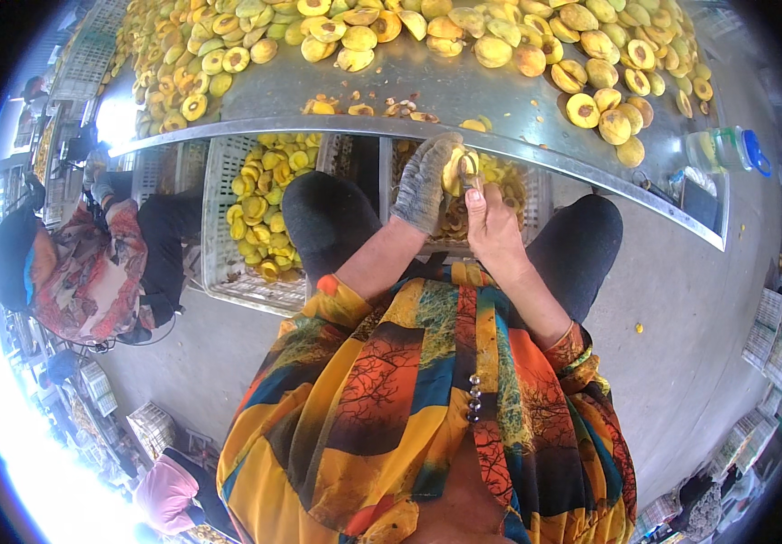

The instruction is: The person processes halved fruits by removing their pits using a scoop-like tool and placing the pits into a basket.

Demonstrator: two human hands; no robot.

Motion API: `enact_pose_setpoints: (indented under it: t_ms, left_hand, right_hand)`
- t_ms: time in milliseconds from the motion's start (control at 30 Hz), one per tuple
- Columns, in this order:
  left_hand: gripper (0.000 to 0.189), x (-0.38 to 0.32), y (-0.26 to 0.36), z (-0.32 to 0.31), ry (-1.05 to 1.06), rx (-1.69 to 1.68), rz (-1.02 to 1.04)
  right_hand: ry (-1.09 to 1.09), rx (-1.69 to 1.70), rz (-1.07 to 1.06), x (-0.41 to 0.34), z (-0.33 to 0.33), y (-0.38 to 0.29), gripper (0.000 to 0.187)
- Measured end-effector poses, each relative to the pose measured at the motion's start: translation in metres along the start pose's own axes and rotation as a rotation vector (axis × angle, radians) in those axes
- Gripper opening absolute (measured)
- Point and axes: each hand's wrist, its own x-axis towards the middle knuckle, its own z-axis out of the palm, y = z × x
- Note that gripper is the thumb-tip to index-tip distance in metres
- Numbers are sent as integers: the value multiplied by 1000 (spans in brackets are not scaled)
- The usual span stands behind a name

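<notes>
My left hand point(423, 183), in a grey knit glove, holds a yellow peach half point(451, 178) just over the front edge of the metal table point(391, 81). Bare, my right hand point(496, 228) grips a small metal pitting tool point(468, 163), its looped end against the fruit's cut face. The fingers hide its handle. Below my hands, between my knees, a plastic crate point(538, 207) contains yellow fruit pieces and brown bits. Another white crate point(213, 224) of peach halves stands by my left knee. Halved peaches point(357, 39), many with pits showing, are heaped across the table.
Fruit scraps point(401, 107) lie near the table's raised metal rim point(336, 124). A clear plastic jar with a blue lid point(721, 151) lies at the right end. A co-worker point(91, 272) sits to my left; another person in pink point(166, 491) is behind. Stacked crates point(772, 333) stand far right.
</notes>
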Motion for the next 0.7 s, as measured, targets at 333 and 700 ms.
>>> enact_pose_setpoints:
  t_ms: [333, 700]
  left_hand:
    - [23, -16, 6, 27, 33, 91, 266]
    - [15, 2, 2, -4, -80, 217, 190]
  right_hand:
    - [75, 53, 48, -8, 10, -9, 39]
    - [-61, 115, -81, -5, 9, 5, 44]
